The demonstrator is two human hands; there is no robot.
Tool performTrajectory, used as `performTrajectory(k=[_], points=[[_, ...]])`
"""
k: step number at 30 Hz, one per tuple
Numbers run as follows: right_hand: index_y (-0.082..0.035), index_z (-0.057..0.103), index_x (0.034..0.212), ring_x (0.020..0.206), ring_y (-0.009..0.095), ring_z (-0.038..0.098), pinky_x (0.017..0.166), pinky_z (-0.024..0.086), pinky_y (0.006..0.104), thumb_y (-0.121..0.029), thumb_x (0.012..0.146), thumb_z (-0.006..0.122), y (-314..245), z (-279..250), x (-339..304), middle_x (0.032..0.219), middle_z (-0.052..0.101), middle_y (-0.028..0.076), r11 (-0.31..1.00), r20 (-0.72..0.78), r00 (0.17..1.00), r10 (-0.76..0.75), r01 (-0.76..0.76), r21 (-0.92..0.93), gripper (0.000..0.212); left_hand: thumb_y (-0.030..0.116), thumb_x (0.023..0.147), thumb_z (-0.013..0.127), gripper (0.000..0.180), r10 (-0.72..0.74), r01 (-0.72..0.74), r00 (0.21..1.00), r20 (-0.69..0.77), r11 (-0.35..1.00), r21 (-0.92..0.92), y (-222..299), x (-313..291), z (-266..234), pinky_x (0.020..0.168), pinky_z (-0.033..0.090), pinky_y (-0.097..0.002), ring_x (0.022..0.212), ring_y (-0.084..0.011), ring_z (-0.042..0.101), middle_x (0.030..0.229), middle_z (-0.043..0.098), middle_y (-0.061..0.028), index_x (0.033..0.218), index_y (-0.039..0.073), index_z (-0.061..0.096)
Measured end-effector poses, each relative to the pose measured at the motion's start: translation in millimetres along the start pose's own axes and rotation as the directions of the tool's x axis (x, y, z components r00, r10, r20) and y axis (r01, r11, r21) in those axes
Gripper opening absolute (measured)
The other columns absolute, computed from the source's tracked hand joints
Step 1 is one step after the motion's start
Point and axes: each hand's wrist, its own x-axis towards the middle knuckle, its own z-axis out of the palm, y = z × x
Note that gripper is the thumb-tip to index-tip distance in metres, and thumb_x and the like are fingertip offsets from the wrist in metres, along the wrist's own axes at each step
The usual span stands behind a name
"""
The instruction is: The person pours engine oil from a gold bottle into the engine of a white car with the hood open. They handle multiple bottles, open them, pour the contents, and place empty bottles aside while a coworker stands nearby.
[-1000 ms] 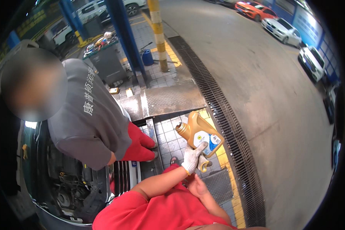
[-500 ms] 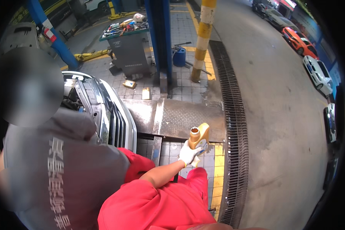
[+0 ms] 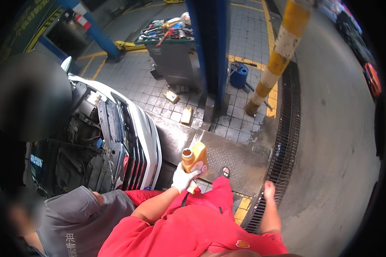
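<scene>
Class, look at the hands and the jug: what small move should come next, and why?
Perhaps bring the right hand over to steady the jug: it looks uncapped, only the gloved left hand grips it, and the right is away to the side.

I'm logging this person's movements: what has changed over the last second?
The right hand has swung away from the jug, out to the right. A sandalled foot has come forward onto the metal plate, and the jug is nearer the car. The left hand still grips the jug, its mouth uncapped.
</scene>
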Motion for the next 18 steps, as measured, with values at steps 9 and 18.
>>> performTrajectory(k=[9,18], points=[[-0.005,0.071,0.124,0.088,0.014,0.071,0.079,0.054,0.0280,-0.013,0.105,0.060,-448,90,179,0.104,0.078,0.005,0.949,0.340,0.911,-0.233,0.138,0.282,0.023,0.024,0.080,0.095,0.074,-0.089,-0.075,0.943,-0.320,0.881,-0.467,36,72,-34,0.100,0.057,-0.0358,0.116,-0.0223,0.070,0.129,0.072,-0.0151,0.137,-0.001,0.057],[-0.003,0.075,0.120,0.098,0.018,0.071,0.088,0.057,0.0341,-0.024,0.098,0.076,-511,241,52,0.108,0.079,0.010,0.856,0.823,0.566,-0.046,0.446,-0.259,0.030,0.019,0.078,0.096,0.080,-0.224,-0.074,0.864,-0.451,0.830,-0.553,27,147,-135,0.103,0.055,-0.0362,0.119,-0.0240,0.070,0.134,0.071,-0.0153,0.144,-0.002,0.055]])
